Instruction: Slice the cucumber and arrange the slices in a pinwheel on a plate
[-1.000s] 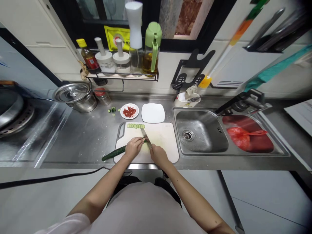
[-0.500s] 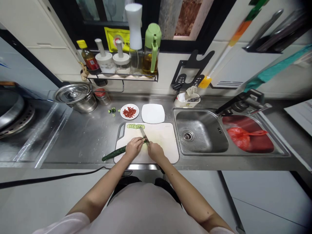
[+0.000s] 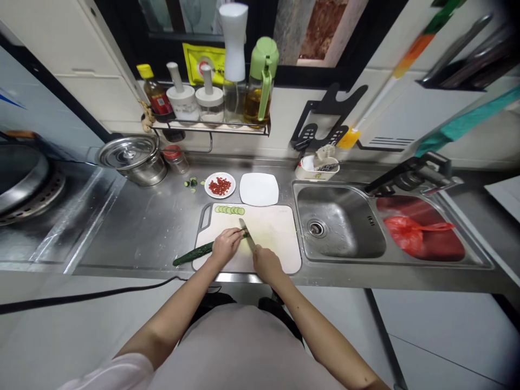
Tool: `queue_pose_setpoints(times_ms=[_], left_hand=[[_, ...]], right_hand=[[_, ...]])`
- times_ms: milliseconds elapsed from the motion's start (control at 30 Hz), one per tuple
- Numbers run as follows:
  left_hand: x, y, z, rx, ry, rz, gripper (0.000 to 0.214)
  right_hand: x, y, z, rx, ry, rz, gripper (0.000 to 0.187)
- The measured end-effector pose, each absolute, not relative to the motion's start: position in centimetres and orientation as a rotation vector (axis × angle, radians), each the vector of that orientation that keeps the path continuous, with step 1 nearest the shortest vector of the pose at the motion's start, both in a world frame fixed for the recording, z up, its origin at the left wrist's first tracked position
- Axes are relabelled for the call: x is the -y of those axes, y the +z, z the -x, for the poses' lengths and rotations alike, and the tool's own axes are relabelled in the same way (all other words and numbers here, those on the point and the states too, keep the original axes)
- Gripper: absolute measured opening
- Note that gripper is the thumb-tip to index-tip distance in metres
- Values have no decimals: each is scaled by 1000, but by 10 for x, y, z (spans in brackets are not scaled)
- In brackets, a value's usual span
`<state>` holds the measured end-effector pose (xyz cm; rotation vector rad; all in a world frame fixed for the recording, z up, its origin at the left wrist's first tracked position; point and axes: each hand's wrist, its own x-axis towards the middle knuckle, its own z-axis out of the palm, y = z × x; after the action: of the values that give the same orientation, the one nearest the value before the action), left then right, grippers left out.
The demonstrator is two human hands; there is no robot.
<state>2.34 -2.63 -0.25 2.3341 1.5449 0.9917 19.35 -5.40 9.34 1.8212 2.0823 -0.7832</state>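
My left hand (image 3: 226, 245) is closed around a long dark green cucumber (image 3: 194, 253), whose far end sticks out past the left edge of the white cutting board (image 3: 280, 230). In my right hand (image 3: 267, 264) is a knife (image 3: 248, 236), its blade pointing away from me beside the cucumber's cut end near my left fingertips. My hand covers the knife's handle. A row of overlapping cucumber slices (image 3: 229, 210) lies along the board's upper left edge. Behind the board stand a round plate of chopped red pieces (image 3: 220, 186) and a bare white square plate (image 3: 259, 189).
Cucumber scraps (image 3: 192, 182) lie left of the plates, near a lidded steel pot (image 3: 138, 161) and a red-capped jar (image 3: 176, 158). A double sink (image 3: 341, 222) is on the right, with a red plastic bag (image 3: 406, 235) in one basin. Above hangs a condiment shelf (image 3: 211, 127).
The knife has moved right and toward me, away from the slice row, with my right hand. My left hand stays on the cucumber. The whole view has shifted slightly.
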Motion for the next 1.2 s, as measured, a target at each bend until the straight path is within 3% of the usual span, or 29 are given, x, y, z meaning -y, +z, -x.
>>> queue_pose_setpoints(times_ms=[1200], left_hand=[[26,-8,-24,-1542,984,-2307,23]], right_hand=[[31,67,-173,-2142,-803,-1894,28]])
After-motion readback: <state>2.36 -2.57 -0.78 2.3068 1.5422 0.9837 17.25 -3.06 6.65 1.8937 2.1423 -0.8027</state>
